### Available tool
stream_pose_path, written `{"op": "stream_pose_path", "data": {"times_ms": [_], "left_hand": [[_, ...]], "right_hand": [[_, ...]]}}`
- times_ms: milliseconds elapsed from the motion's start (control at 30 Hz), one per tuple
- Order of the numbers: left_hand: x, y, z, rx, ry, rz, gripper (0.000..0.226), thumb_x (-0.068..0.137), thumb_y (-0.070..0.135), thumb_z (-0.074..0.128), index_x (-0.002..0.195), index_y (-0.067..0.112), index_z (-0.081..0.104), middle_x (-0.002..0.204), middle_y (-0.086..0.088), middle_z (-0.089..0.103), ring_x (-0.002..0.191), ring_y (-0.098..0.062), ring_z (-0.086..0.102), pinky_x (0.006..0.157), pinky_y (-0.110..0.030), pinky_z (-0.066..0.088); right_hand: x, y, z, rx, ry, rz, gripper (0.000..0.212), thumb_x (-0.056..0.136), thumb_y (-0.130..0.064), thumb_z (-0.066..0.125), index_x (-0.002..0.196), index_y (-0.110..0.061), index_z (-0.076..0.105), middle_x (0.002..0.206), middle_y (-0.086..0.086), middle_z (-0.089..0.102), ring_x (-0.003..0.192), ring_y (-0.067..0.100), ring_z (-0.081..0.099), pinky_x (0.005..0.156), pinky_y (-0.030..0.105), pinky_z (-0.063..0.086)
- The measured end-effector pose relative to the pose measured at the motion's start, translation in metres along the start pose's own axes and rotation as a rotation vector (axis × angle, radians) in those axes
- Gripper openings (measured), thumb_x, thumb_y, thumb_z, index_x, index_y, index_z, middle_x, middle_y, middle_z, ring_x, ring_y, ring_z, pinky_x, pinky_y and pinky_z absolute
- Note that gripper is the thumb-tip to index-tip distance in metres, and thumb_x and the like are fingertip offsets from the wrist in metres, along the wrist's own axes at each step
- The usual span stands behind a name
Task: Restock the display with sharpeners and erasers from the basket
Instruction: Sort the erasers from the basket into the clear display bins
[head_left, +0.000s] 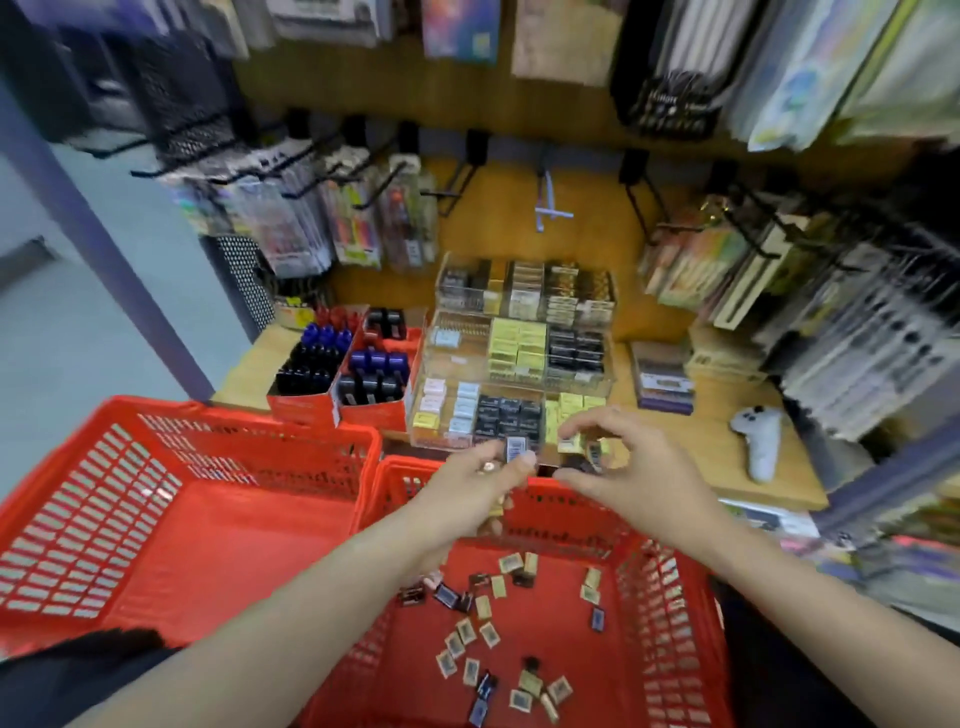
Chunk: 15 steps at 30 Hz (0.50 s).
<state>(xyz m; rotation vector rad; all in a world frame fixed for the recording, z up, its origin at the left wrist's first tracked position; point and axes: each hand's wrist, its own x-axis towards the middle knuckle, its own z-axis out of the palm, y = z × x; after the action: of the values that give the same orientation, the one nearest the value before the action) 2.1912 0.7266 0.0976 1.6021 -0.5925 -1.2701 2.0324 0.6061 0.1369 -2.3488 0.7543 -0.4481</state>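
Observation:
My left hand (480, 480) holds a small dark packet with a white barcode label (516, 448) between thumb and fingers, just in front of the clear tiered display (519, 364). My right hand (631, 467) hovers beside it at the display's front right compartment, pinching a small dark eraser packet (595, 457) over the yellow packets (571, 405). Below both hands stands a red basket (670, 623) with several loose eraser and sharpener packets (483, 623) scattered on its floor.
A second red basket (156, 519) stands to the left. Red boxes of blue and black items (343, 374) sit left of the display. A white handheld device (758, 441) lies on the wooden shelf (727, 457) at the right. Hanging stationery on hooks fills the wall above.

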Motion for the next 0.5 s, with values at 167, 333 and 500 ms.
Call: {"op": "stream_pose_path", "data": {"times_ms": [167, 333, 500], "left_hand": [[-0.024, 0.01, -0.016, 0.052, 0.0, -0.007, 0.057, 0.088, 0.055, 0.064, 0.136, 0.026, 0.055, 0.113, 0.003, 0.07, 0.088, -0.013, 0.059, 0.068, -0.025, 0.049], [-0.015, 0.013, -0.008, -0.065, -0.015, -0.043, 0.043, 0.089, 0.048, 0.067, 0.125, 0.025, 0.064, 0.097, 0.007, 0.069, 0.082, -0.012, 0.056, 0.062, -0.023, 0.047], [-0.005, 0.017, -0.001, -0.147, 0.01, -0.095, 0.033, 0.088, 0.046, 0.068, 0.114, 0.025, 0.069, 0.099, 0.002, 0.068, 0.08, -0.012, 0.056, 0.058, -0.021, 0.046]], "right_hand": [[-0.005, -0.03, -0.014, 0.522, -0.168, 0.186, 0.026, 0.076, -0.01, 0.081, 0.099, -0.016, 0.07, 0.092, 0.0, 0.062, 0.073, 0.016, 0.068, 0.066, 0.025, 0.059], [-0.004, -0.027, 0.003, 0.689, -0.231, 0.316, 0.026, 0.083, -0.007, 0.074, 0.104, -0.023, 0.075, 0.112, 0.0, 0.069, 0.098, 0.017, 0.07, 0.068, 0.035, 0.061], [0.002, -0.027, 0.013, 0.66, -0.177, 0.344, 0.023, 0.09, -0.005, 0.067, 0.103, -0.023, 0.075, 0.086, -0.001, 0.075, 0.077, 0.016, 0.07, 0.066, 0.03, 0.059]]}}
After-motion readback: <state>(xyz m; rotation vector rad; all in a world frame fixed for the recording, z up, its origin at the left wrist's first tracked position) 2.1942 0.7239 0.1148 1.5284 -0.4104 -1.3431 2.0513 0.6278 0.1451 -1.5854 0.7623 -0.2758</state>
